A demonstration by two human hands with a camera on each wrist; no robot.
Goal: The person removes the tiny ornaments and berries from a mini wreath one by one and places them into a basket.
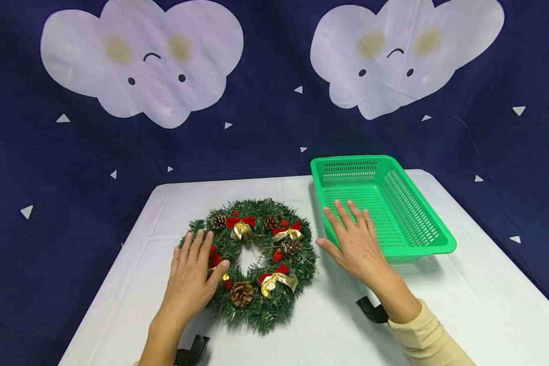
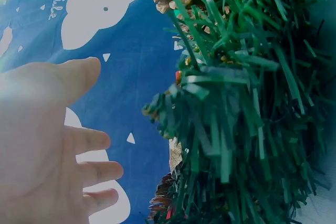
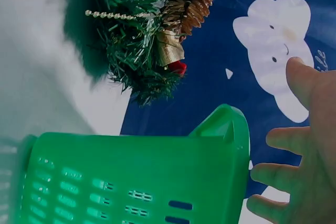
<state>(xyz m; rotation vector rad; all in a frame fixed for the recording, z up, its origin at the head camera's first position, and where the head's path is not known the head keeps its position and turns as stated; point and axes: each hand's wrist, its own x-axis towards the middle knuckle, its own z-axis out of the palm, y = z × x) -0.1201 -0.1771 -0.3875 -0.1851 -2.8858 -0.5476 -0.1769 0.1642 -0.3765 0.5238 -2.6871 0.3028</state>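
Observation:
A green tinsel wreath [image 1: 267, 310] with pine cones, red berries and red-and-gold bows lies flat on the table. My left hand [image 1: 189, 279] hovers over its left side, fingers spread and straight. In the left wrist view a gap shows between that hand [image 2: 42, 140] and the tinsel [image 2: 226, 119]. To the right stands a green plastic basket [image 1: 421, 249] with slotted walls and nothing inside. Above its near left corner is my right hand [image 1: 359, 249], fingers spread, holding nothing. The right wrist view shows this hand [image 3: 315, 161] just past the basket rim [image 3: 239, 145].
A white cloth covers the table [image 1: 132, 305]. Behind it hangs a dark blue curtain [image 1: 265, 127] printed with white clouds and small triangles. Black wrist straps [image 1: 372, 310] show by both wrists. The basket stands near the table's back right side.

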